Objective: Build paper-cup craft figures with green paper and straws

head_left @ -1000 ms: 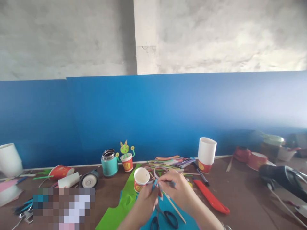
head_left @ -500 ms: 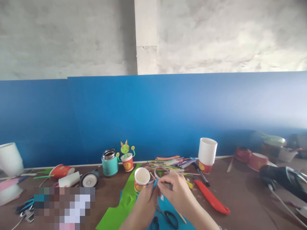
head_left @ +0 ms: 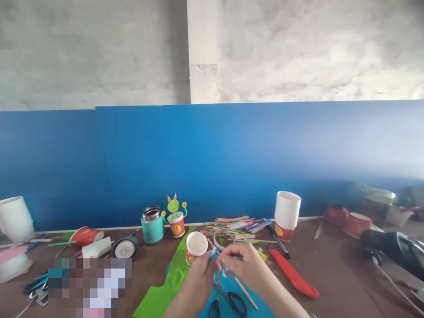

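Bright blue narrow strip (head_left: 213, 253), its material too small to tell, sits between the two hands above the near middle of the brown desk (head_left: 338, 269). The left hand (head_left: 199, 277) reaches in from below with its back turned up, its grip closed on the strip between thumb and bent fingers. The right hand (head_left: 243, 260) comes in from the other side, wrist low and knuckles raised, fingers curled so that the tips nearly meet beside the strip; whether that grip has hold of it, I cannot tell. Beneath them lie black-handled scissors (head_left: 236, 304) on a light blue sheet (head_left: 228, 282), with a thin pale wooden stick (head_left: 247, 293) slanting out from under the right hand. A bright green cut sheet (head_left: 162, 287) spreads along the left forearm. Just beyond the left hand, close enough to crowd it, stands a white and red paper cup (head_left: 196, 244), its lower part partly covered by that hand. Past the right hand are a clear tape ring (head_left: 223, 240) and a heap of coloured strips (head_left: 243, 225); a long red pouch-like object (head_left: 293, 274) lies to its right.
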`<state>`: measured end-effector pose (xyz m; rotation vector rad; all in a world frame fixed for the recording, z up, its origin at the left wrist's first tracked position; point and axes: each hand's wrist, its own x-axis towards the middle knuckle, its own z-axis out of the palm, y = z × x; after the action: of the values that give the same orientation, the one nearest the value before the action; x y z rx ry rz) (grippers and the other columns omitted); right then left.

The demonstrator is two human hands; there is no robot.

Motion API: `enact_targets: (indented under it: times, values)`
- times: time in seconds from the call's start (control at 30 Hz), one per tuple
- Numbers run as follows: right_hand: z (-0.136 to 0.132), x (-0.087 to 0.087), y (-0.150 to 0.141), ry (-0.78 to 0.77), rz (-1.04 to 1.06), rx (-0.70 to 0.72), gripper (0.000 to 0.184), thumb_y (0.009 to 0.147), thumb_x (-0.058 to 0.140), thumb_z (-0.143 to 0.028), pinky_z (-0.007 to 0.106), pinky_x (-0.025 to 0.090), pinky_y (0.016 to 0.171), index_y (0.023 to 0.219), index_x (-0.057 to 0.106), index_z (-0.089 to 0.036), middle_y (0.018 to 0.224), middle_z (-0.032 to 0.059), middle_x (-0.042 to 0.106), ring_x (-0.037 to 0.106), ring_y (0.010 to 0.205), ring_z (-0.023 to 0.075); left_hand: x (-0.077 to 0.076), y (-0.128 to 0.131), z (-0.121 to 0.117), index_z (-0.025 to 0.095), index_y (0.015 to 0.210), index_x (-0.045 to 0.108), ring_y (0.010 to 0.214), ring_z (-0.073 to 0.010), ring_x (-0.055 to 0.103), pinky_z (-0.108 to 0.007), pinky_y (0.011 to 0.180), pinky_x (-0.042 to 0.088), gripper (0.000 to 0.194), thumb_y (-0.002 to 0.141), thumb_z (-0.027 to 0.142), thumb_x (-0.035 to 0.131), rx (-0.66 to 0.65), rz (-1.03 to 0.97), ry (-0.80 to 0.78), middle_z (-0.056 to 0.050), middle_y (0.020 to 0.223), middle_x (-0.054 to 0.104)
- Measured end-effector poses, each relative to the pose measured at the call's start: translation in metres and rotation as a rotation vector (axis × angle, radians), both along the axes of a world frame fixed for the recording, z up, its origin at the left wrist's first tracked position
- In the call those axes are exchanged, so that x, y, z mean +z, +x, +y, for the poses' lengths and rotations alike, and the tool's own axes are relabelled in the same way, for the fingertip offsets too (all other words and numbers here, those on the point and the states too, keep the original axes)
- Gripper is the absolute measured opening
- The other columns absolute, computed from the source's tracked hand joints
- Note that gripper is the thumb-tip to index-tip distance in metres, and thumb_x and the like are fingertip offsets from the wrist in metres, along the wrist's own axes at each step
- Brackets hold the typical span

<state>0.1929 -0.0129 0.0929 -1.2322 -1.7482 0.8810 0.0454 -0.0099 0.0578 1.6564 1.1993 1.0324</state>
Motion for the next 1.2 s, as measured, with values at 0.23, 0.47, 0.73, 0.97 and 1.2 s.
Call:
enact_targets:
  times: [0.23, 0.47, 0.73, 0.97, 1.2]
  values:
    - [0.001, 0.002, -0.002, -0.030, 0.048, 0.041, 0.022, 0.074, 0.052, -0.023, 0.022, 0.043, 0.057, 0.066, 0.070, -0.015, 0.060, 0.0015, 0.065, 0.057, 0.059, 0.0147, -0.001, 0.005, 0.001, 0.019, 0.063, 0.049, 0.064, -0.0158, 0.043, -0.026, 0.061, 0.031, 0.031, 0.083, 0.041, 0.040, -0.116, -0.029, -0.003, 0.000, 0.062, 0.045]
    - [0.000, 0.003, -0.004, 0.080, -0.111, -0.109, 0.025, 0.075, 0.052, -0.027, 0.023, 0.043, 0.061, 0.060, 0.070, -0.017, 0.057, 0.0014, 0.066, 0.059, 0.061, 0.0165, -0.009, 0.006, 0.002, 0.019, 0.063, 0.052, 0.052, -0.0129, 0.036, -0.026, 0.052, 0.024, 0.036, 0.084, 0.044, 0.036, -0.101, -0.066, -0.124, 0.004, 0.052, 0.036]
    - [0.000, 0.002, -0.003, 0.127, -0.139, -0.094, 0.026, 0.077, 0.051, -0.026, 0.024, 0.042, 0.063, 0.059, 0.068, -0.019, 0.058, 0.0020, 0.068, 0.059, 0.061, 0.0168, -0.009, 0.005, 0.002, 0.020, 0.066, 0.050, 0.052, -0.0138, 0.039, -0.027, 0.053, 0.028, 0.039, 0.089, 0.045, 0.031, -0.105, -0.081, -0.084, 0.004, 0.053, 0.037]
    - [0.003, -0.004, -0.003, 0.114, -0.147, -0.103, 0.023, 0.077, 0.051, -0.025, 0.023, 0.041, 0.060, 0.066, 0.070, -0.018, 0.062, 0.0015, 0.069, 0.059, 0.061, 0.0158, -0.006, 0.004, 0.001, 0.018, 0.090, 0.056, 0.075, -0.0207, 0.055, -0.029, 0.068, 0.037, 0.029, 0.091, 0.034, 0.032, -0.075, 0.078, 0.077, -0.008, 0.079, 0.062]
    - [0.003, -0.006, -0.003, 0.096, -0.148, -0.113, 0.023, 0.077, 0.050, -0.026, 0.022, 0.040, 0.060, 0.065, 0.069, -0.017, 0.063, 0.0010, 0.067, 0.058, 0.062, 0.0153, -0.014, 0.003, 0.003, 0.015, 0.094, 0.059, 0.076, -0.0221, 0.061, -0.028, 0.068, 0.043, 0.035, 0.091, 0.033, 0.030, -0.018, 0.247, 0.146, -0.012, 0.082, 0.067]
